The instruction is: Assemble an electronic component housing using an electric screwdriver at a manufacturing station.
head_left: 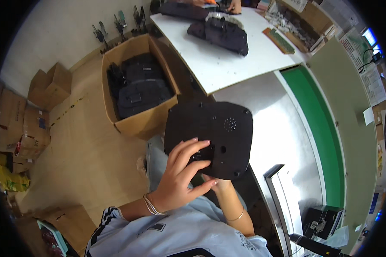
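Observation:
A black plastic housing (pixel 188 118) with rounded corners is held up in front of my body, its flat side showing a round patch of small holes, a dark round hole and a recess. My left hand (pixel 180 177) lies over its lower left part, fingers spread and fingertips touching the recess. The thumb reaches past the lower edge. Under that edge, my right hand (pixel 220 184) grips the housing from below, most of its fingers hidden behind it. What sits inside the recess is partly covered by my left fingers.
An open cardboard box (pixel 146 124) of similar black housings stands on the floor to the left. Beyond it, a white table (pixel 206 70) carries dark bagged parts (pixel 225 36); another person's hand (pixel 235 6) shows there. To the right runs a metal bench (pixel 274 115) with a green strip (pixel 319 128).

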Motion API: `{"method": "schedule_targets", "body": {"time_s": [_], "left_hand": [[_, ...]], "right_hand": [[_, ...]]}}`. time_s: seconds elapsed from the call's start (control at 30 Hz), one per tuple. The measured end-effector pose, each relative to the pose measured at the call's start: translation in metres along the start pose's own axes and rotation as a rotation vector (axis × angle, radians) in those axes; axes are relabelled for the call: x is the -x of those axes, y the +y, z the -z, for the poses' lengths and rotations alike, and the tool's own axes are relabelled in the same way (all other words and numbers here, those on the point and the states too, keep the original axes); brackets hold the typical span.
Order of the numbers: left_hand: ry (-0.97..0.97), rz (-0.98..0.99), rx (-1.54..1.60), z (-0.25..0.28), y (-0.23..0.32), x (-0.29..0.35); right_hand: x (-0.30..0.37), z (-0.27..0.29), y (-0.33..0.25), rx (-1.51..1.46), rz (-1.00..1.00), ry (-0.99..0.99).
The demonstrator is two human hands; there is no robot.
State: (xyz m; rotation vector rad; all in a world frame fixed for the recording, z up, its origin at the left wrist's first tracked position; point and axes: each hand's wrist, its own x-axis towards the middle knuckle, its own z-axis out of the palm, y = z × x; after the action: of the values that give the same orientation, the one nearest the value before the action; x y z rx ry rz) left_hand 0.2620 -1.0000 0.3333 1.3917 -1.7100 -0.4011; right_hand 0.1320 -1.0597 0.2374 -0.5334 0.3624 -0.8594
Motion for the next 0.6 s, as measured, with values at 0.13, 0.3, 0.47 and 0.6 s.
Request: {"method": "schedule_targets", "body": {"time_s": [0.13, 0.3, 0.47, 0.6], "left_hand": [[0.003, 0.002, -0.056, -0.006, -0.015, 0.01], [0.095, -0.014, -0.202, -0.012, -0.05, 0.032], [0.325, 0.185, -0.007, 0.0, -0.089, 0.04], [0.588, 0.634, 0.605, 0.02, -0.137, 0.032]], "right_hand": [[0.0, -0.002, 0.005, 0.012, -0.102, 0.129], [-0.008, 0.017, 0.039, -0.176, -0.159, 0.012], [-0.016, 0.001, 0.056, -0.119, -0.376, -0.091], [-0.006, 0.001, 0.053, 0.072, -0.431, -0.076]]}}
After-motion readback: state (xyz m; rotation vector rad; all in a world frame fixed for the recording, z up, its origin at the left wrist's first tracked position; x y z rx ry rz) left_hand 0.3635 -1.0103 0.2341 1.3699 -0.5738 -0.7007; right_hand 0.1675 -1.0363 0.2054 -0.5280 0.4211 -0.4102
